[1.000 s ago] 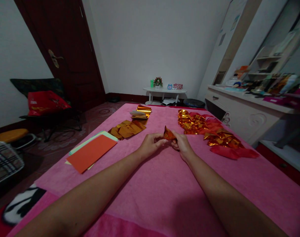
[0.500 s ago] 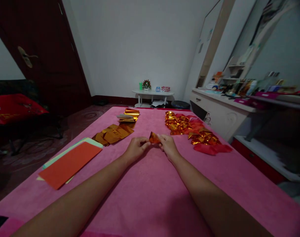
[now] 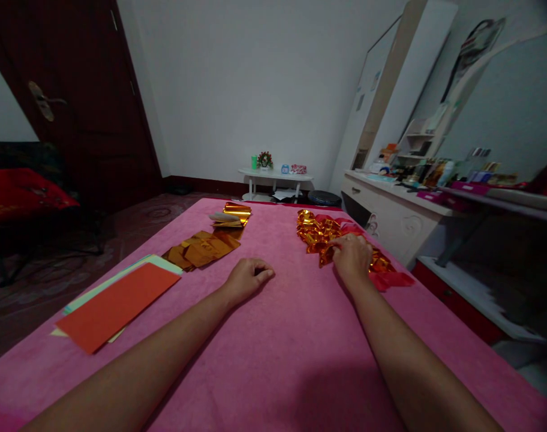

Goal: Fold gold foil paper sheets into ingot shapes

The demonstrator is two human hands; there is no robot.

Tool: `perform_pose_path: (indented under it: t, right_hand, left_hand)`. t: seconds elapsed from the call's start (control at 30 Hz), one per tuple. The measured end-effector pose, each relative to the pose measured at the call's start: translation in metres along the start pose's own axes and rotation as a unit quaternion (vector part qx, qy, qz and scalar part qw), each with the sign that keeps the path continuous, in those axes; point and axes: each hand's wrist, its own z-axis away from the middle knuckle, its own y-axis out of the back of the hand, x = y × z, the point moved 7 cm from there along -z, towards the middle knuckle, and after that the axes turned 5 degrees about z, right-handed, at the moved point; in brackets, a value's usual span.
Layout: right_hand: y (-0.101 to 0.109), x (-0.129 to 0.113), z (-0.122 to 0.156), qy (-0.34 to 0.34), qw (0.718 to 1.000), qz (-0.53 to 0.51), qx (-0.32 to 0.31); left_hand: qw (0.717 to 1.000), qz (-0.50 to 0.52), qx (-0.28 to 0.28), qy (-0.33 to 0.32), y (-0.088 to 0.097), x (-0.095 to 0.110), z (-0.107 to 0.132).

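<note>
My right hand [image 3: 353, 257] is over the pile of crinkled gold foil pieces [image 3: 318, 229] on the right. Its fingers are closed on a small folded piece of gold foil [image 3: 326, 255] at the pile's near edge. Red crumpled pieces [image 3: 393, 280] lie among and beside the gold ones, partly covered by my hand. My left hand [image 3: 249, 277] rests on the pink cloth [image 3: 273, 336] near the middle, fingers curled in and thumb close to them, with nothing visible in it.
Flat gold foil sheets [image 3: 204, 248] and a shiny gold roll [image 3: 237, 210] lie at the left. Nearer stands a stack of coloured paper with an orange sheet [image 3: 120, 303] on top. A dresser [image 3: 390, 195] borders the right side; a small white table [image 3: 276, 174] stands beyond.
My right hand has moved right from the middle to the foil pile with the small gold foil piece. My left hand has let go of that piece and stays near the middle.
</note>
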Motion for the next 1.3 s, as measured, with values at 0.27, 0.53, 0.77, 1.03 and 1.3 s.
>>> perform_pose_path:
  t: [0.27,0.53,0.77,1.03,1.3]
  right_hand:
    - [-0.023,0.008,-0.003,-0.037,0.998,0.028,-0.036]
    - [-0.008,-0.010,0.003,0.020,0.996,0.001,0.082]
    - [0.014,-0.106,0.033,0.243,0.951,-0.176,0.074]
    - [0.001,-0.118,0.046,0.266,0.936,-0.228,0.025]
    - [-0.009,-0.112,0.040,0.162,0.904,-0.394,-0.050]
  left_hand:
    - [1.000,-0.021,-0.001,-0.007,0.000,-0.004,-0.001]
    - [0.993,-0.110,0.033,0.014,0.011,-0.003,0.001]
    - [0.913,-0.357,0.169,0.106,0.083,-0.012,0.004]
    - [0.893,-0.396,0.139,0.164,0.104,-0.045,0.006]
    - [0.965,-0.109,0.237,0.015,0.110,-0.010,-0.002]
